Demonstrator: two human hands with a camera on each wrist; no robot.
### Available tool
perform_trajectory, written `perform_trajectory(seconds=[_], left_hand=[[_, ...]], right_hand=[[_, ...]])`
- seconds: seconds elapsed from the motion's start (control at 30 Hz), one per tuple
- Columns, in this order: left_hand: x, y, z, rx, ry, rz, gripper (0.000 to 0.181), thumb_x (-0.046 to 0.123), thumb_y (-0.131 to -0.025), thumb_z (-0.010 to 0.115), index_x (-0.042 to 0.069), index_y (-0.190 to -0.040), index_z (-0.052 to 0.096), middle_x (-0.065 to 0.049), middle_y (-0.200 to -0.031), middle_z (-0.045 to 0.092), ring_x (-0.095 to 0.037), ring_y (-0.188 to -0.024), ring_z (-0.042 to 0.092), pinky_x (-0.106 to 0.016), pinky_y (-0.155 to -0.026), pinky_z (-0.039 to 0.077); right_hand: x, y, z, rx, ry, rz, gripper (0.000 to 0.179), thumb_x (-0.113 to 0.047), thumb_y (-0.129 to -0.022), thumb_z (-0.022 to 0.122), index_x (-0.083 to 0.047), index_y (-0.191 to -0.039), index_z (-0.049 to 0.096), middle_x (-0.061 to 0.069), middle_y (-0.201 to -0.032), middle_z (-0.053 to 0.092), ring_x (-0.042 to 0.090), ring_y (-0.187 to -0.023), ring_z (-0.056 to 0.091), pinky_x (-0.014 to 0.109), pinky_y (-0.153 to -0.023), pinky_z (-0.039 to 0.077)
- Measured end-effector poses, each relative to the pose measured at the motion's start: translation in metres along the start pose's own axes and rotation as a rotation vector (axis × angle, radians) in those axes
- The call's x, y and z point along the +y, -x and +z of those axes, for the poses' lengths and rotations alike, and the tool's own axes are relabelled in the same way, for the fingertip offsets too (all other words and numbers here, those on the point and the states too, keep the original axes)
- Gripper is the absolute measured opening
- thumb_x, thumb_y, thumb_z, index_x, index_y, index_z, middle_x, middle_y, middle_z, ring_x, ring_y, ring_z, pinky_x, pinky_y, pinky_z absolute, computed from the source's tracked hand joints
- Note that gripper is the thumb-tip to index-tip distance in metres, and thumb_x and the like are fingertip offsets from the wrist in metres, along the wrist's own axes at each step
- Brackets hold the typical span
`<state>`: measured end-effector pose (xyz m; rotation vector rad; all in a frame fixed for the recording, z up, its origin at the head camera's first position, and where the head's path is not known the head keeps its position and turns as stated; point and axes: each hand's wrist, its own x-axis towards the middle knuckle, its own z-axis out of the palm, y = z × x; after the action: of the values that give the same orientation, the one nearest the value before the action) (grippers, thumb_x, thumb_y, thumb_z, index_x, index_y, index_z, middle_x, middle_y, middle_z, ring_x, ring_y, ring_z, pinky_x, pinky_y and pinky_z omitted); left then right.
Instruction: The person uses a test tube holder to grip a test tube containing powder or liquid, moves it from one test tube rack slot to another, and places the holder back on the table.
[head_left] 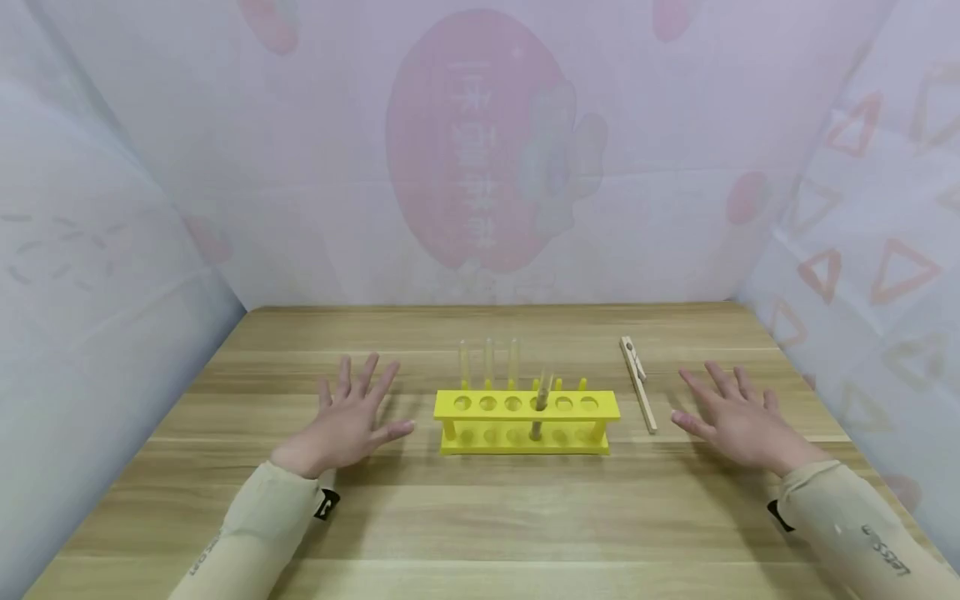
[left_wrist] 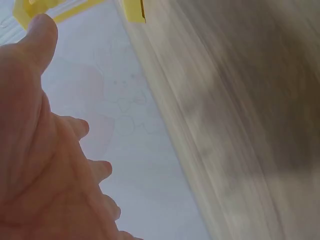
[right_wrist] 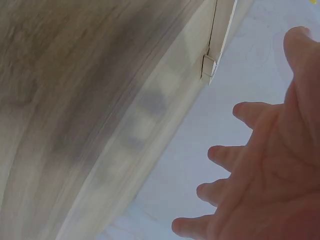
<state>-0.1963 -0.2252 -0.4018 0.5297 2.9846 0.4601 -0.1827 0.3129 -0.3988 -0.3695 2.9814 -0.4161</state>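
A yellow test tube rack (head_left: 527,405) stands at the middle of the wooden table. One test tube (head_left: 542,400) leans in a hole right of the rack's centre, its lower part looking greyish. Behind, several clear tubes (head_left: 489,362) rise from the rack's back row of pegs. To the right of the rack lies a wooden test tube clamp (head_left: 638,383). My left hand (head_left: 348,425), fingers spread, is left of the rack and holds nothing. On the other side, my right hand (head_left: 738,421) spreads its fingers near the clamp, apart from it.
The wooden table (head_left: 480,525) ends at a printed cloth wall (head_left: 322,167) at the back. More cloth walls hang along the left and right sides. Dark straps show beneath both sleeves.
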Motion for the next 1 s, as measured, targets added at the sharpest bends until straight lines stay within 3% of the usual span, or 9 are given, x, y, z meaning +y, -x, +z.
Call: perform_trajectory(seconds=[0.07, 0.27, 0.47, 0.57, 0.67, 0.87, 1.0], left_hand=[[0.002, 0.0, 0.002, -0.02, 0.06, 0.024, 0.095, 0.061, -0.094, 0.054, 0.016, -0.16, 0.002, -0.021, -0.162, -0.011, -0.048, -0.139, -0.025, -0.074, -0.101, -0.012], [0.008, -0.003, 0.008, -0.051, 0.225, 0.106, 0.094, 0.055, -0.094, 0.06, 0.015, -0.16, 0.007, -0.021, -0.163, 0.0, -0.053, -0.142, -0.011, -0.075, -0.104, 0.004], [0.011, -0.011, 0.006, -0.084, 0.412, 0.19, 0.083, 0.044, -0.092, 0.069, 0.02, -0.157, 0.024, -0.01, -0.161, 0.023, -0.038, -0.145, 0.02, -0.06, -0.11, 0.024], [0.014, -0.017, 0.006, -0.106, 0.53, 0.189, 0.077, 0.036, -0.091, 0.073, 0.025, -0.155, 0.03, -0.002, -0.159, 0.03, -0.031, -0.143, 0.03, -0.054, -0.109, 0.033], [0.017, -0.023, 0.006, -0.12, 0.617, 0.181, 0.072, 0.028, -0.091, 0.074, 0.028, -0.152, 0.036, 0.001, -0.156, 0.036, -0.03, -0.14, 0.035, -0.051, -0.105, 0.039], [0.021, -0.035, 0.011, -0.144, 0.772, 0.176, 0.068, 0.013, -0.09, 0.075, 0.023, -0.149, 0.042, -0.008, -0.146, 0.049, -0.026, -0.128, 0.052, -0.038, -0.097, 0.048], [0.025, -0.04, 0.018, -0.13, 0.829, 0.171, 0.065, 0.005, -0.089, 0.074, 0.017, -0.146, 0.046, -0.007, -0.134, 0.058, -0.025, -0.114, 0.06, -0.034, -0.089, 0.053]], right_hand=[[0.001, -0.001, 0.0, -0.004, 0.0, 0.0, 0.082, -0.063, -0.099, 0.041, -0.012, -0.159, 0.017, 0.032, -0.159, 0.001, 0.065, -0.135, -0.006, 0.084, -0.093, -0.002], [-0.002, -0.008, 0.001, 0.021, 0.004, -0.008, 0.08, -0.061, -0.099, 0.043, -0.007, -0.156, 0.026, 0.034, -0.157, 0.011, 0.066, -0.135, 0.001, 0.083, -0.094, 0.007], [-0.007, -0.022, -0.001, 0.119, 0.024, -0.071, 0.067, -0.047, -0.099, 0.058, 0.002, -0.144, 0.046, 0.039, -0.144, 0.035, 0.062, -0.127, 0.034, 0.075, -0.095, 0.031], [-0.01, -0.029, -0.003, 0.145, -0.01, -0.067, 0.055, -0.034, -0.099, 0.061, 0.004, -0.138, 0.052, 0.039, -0.134, 0.046, 0.057, -0.116, 0.049, 0.068, -0.092, 0.04], [-0.014, -0.037, -0.005, 0.137, -0.052, -0.023, 0.048, -0.03, -0.101, 0.059, 0.004, -0.135, 0.055, 0.035, -0.127, 0.054, 0.053, -0.111, 0.055, 0.065, -0.091, 0.042], [-0.018, -0.057, -0.004, 0.086, -0.077, 0.041, 0.048, -0.031, -0.102, 0.053, 0.004, -0.134, 0.055, 0.023, -0.115, 0.066, 0.038, -0.1, 0.063, 0.058, -0.089, 0.046], [-0.023, -0.071, -0.001, 0.068, -0.082, 0.07, 0.054, -0.037, -0.102, 0.053, 0.008, -0.131, 0.057, 0.024, -0.116, 0.066, 0.041, -0.103, 0.063, 0.059, -0.091, 0.045]])
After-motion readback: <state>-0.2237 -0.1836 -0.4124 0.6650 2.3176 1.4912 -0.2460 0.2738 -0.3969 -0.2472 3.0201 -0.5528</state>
